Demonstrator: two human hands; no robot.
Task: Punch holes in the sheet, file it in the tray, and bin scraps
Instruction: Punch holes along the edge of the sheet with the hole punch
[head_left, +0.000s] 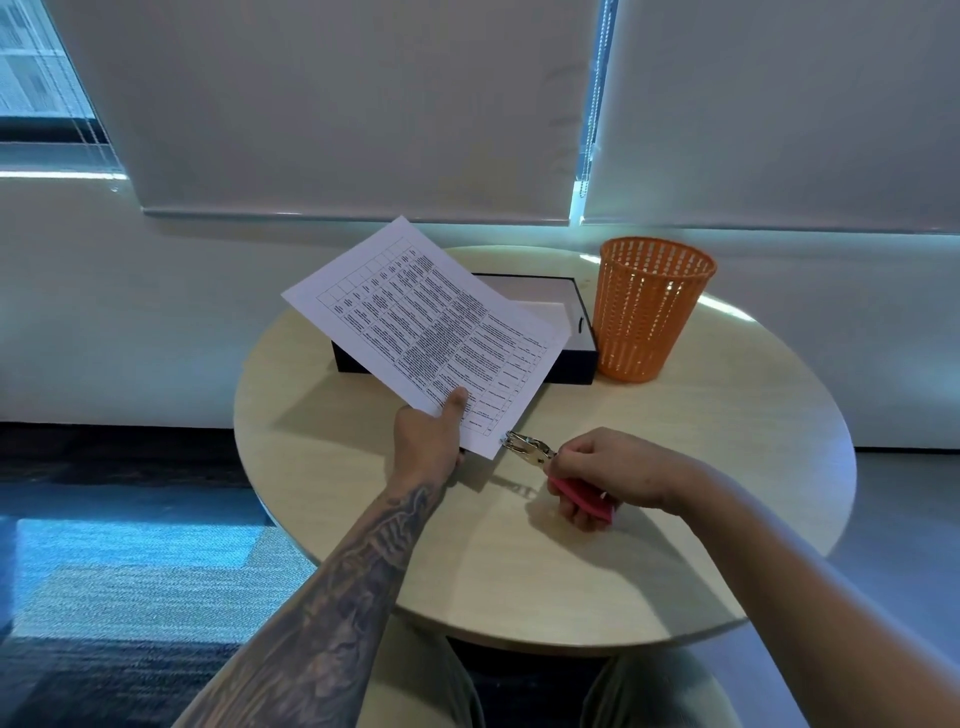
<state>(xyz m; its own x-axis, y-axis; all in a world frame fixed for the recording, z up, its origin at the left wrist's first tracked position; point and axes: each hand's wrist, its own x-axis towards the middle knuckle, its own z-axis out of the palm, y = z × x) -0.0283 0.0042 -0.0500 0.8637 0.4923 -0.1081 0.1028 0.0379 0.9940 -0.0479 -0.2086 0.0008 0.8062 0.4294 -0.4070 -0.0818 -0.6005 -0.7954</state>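
The left hand pinches the near edge of the printed sheet, thumb on top and fingers underneath, and holds it raised and tilted above the round wooden table; the sheet carries a table of dark text and its far part covers the left portion of the tray, a shallow dark box with a pale inside that lies at the back of the table; the right hand is closed around the red handles of the hole punch, whose metal head meets the sheet's near right corner; whether the punch is squeezed fully through the paper cannot be told; the punch casts a shadow on the tabletop just below it; the orange mesh bin stands upright at the back right of the table, just beside the tray's right wall, and its contents cannot be made out; both forearms reach in from the bottom of the view, the left one tattooed; behind the table hang pale roller blinds with light showing at the gap between them.
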